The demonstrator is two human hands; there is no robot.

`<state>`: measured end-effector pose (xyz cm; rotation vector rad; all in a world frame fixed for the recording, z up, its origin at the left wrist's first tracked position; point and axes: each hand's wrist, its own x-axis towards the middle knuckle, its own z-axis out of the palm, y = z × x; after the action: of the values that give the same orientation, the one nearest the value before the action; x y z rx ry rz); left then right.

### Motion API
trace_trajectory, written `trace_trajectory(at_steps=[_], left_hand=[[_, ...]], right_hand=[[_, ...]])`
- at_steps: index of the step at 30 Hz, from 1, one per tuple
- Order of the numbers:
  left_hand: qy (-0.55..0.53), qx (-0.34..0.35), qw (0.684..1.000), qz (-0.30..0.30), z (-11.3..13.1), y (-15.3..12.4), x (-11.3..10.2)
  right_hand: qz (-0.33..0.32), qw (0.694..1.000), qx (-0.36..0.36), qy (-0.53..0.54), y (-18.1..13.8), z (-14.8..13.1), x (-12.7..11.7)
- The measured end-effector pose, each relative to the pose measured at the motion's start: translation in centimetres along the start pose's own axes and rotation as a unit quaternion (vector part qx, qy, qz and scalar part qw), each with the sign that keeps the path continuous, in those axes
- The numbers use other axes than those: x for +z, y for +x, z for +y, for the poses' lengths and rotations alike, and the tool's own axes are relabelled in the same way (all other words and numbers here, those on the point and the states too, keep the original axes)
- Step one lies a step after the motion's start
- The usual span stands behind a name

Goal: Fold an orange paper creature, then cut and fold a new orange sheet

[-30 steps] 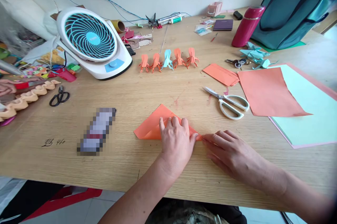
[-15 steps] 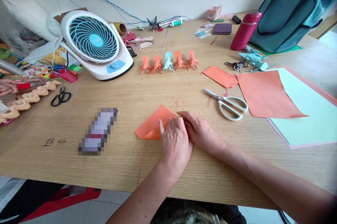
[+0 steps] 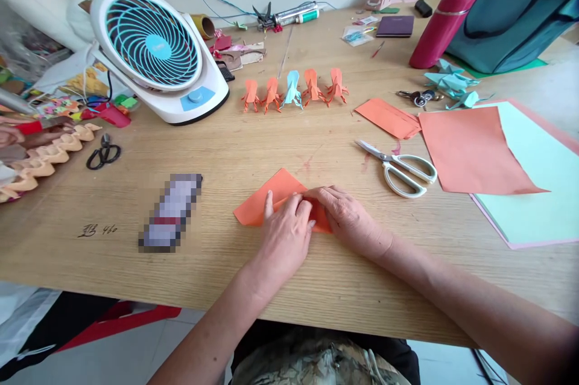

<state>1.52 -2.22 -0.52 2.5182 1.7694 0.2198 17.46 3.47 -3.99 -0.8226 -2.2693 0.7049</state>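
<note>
The orange paper [image 3: 265,204] lies flat on the table [image 3: 289,276], near centre. It is pinned by the flattened left hand [image 3: 284,234] while the right hand [image 3: 350,219], apparently fingertips down, presses the fold; edges should be aligned before creasing firmly.

A single head-worn camera looks forward and down, close over the wooden table [image 3: 226,155].

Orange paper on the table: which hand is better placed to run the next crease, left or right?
Probably the right. The right hand has its fingertips on the raised fold of the orange paper, while the left hand lies flat on the sheet, pinning it to the table. The left looks better left holding.
</note>
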Motion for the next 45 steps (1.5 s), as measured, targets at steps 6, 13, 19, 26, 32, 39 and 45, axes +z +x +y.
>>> trace_trajectory(at_steps=[6, 13, 19, 26, 32, 39, 45], left_hand=[[-0.015, 0.136, 0.989, 0.050, -0.4, -3.1, 0.6], [0.023, 0.163, 0.986, -0.016, 0.4, -3.8, 1.2], [0.027, 0.159, 0.985, -0.057, 0.6, -3.8, 1.1], [0.037, 0.140, 0.987, -0.075, 1.1, -3.7, 1.1], [0.030, 0.134, 0.987, -0.079, 1.1, -3.7, 1.1], [0.021, 0.124, 0.989, -0.082, 0.9, -4.3, 1.1], [0.015, 0.123, 0.989, -0.078, 0.5, -4.7, 1.2]], right_hand=[[0.002, 0.999, -0.006, -0.042, -0.2, 0.4, 0.3], [-0.005, 0.999, -0.001, -0.045, -0.3, 0.4, 0.2], [-0.003, 0.999, -0.003, -0.041, -0.3, 0.5, 0.1], [-0.005, 1.000, -0.005, -0.022, -0.3, 0.5, -0.1], [-0.010, 0.999, -0.013, -0.031, -0.4, 0.4, -0.2], [-0.029, 0.999, -0.010, -0.040, -0.5, 0.2, -0.2], [-0.037, 0.998, -0.010, -0.051, -0.4, 0.1, -0.1]])
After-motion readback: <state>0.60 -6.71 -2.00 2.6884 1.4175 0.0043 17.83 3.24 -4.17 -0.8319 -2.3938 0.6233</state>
